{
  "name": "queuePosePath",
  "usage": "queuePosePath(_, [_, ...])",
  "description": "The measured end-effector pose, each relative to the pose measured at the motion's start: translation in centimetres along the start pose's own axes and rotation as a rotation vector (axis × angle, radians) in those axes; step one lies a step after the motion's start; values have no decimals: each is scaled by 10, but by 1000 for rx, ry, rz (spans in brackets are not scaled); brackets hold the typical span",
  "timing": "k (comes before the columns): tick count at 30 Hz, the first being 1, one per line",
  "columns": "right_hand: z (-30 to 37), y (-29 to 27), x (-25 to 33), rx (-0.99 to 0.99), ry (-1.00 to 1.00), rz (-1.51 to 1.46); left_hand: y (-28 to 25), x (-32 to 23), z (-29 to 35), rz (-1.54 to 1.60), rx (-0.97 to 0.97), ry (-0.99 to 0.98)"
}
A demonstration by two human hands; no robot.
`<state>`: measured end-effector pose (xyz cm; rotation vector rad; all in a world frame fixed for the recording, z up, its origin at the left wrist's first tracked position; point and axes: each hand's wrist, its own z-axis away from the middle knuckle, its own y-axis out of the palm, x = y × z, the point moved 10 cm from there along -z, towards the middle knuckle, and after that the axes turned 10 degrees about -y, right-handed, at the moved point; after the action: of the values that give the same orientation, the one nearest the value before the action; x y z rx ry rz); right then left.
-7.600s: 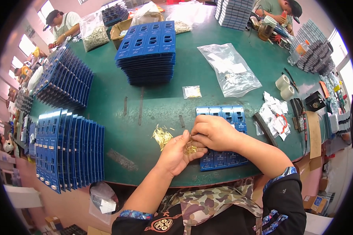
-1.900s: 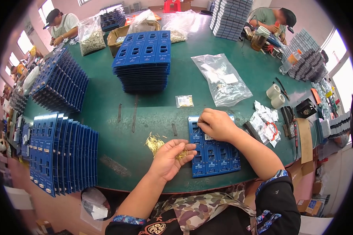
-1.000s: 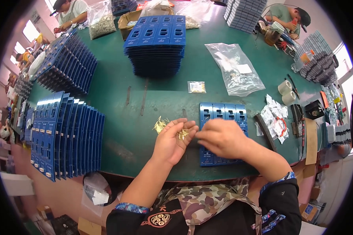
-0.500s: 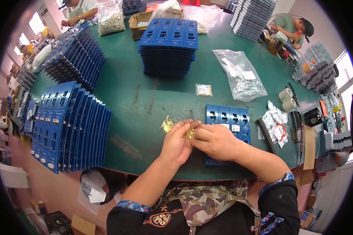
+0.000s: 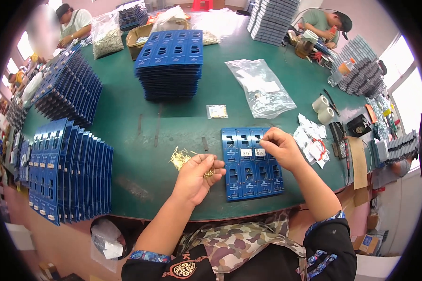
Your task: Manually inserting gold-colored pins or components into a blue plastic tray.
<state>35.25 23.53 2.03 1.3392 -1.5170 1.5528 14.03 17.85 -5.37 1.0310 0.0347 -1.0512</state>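
Observation:
A blue circuit board panel with several cut-out slots and two small white labels lies flat on the green table. Over its upper right part is my right hand, thumb and forefinger pinched together; whatever they hold is too small to make out. My left hand is curled, palm up, just left of the panel. Its fingers close round a small bunch of thin gold pins. More of these lie in a loose gold pile on the table, beyond and partly behind the left hand.
Blue panels form a tall stack at the back and an upright row at left. Beyond my hands lie a small packet and a clear plastic bag. Tape rolls and crumpled white paper are at right. Co-workers sit across the table.
My hands, together half a second ago, are now apart. The right one has moved rightward over the panel, uncovering much of it. The whole view has shifted slightly.

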Motion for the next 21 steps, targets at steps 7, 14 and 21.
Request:
queuePosePath(7, [-9,0,-3,33,-89,235,19,8,-6,-52,18,-70])
queuePosePath(14, [-21,20,8,176,-235,465,26,18,-18,-82,35,-108])
queuePosePath(21, [-21,24,16,183,-298,544,21,18,-19,-81,71,-117])
